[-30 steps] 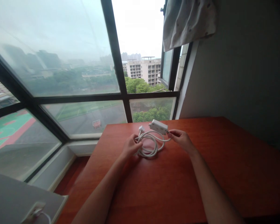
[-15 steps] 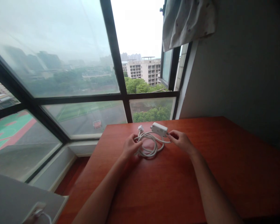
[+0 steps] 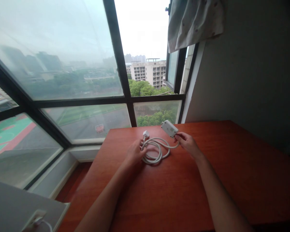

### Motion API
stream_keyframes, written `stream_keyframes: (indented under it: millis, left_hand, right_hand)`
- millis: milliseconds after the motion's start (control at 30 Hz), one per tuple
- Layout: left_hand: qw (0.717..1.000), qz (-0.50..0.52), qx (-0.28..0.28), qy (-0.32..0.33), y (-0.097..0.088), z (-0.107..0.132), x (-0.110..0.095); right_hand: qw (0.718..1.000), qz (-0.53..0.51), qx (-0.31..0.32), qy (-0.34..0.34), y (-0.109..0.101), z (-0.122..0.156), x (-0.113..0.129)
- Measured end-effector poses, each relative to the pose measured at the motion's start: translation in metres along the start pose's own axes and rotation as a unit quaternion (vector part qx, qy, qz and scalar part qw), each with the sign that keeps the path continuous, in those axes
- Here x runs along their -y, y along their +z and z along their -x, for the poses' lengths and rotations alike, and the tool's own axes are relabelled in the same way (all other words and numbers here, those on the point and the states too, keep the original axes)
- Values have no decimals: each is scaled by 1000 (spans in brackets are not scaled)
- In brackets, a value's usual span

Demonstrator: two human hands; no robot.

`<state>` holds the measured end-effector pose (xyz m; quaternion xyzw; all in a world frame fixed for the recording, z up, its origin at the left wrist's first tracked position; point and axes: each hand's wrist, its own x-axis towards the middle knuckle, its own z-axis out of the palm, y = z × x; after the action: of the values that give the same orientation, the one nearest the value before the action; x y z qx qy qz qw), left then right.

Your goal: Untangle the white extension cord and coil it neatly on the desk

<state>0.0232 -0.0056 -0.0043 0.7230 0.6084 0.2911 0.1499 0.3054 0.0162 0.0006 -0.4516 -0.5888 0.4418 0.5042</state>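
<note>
A small white power strip (image 3: pixel 169 128) is raised at a tilt over the table, its far end pointing up and left. My right hand (image 3: pixel 185 140) pinches it at its near end, where the cord leaves the block. The white cord (image 3: pixel 157 159) lies in loose loops on the table between my hands. My left hand (image 3: pixel 136 151) is closed round the left side of these loops, thumb toward me. Just beyond its fingers, the white plug (image 3: pixel 146 134) sticks up from the coil.
The reddish-brown wooden table (image 3: pixel 166 196) reaches to the window frame (image 3: pixel 87 102). A grey wall (image 3: pixel 236 74) stands on the right, with a patterned curtain (image 3: pixel 195 24) above. At the lower left, a wall socket (image 3: pixel 36 219) holds a plug with a white cord.
My right hand has turned and lifted the power strip, shifting it slightly right and tilting its far end up. My left hand has stayed nearly in place on the coil.
</note>
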Motion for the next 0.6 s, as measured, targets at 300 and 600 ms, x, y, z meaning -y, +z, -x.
stream_keyframes:
  millis: [300, 600]
  left_hand:
    - [999, -31, 23, 23, -7, -4, 10]
    - [999, 26, 43, 21, -8, -4, 8]
  right_hand:
    - [999, -26, -27, 15, 2, 1, 3]
    - [997, -57, -31, 41, -3, 1, 0]
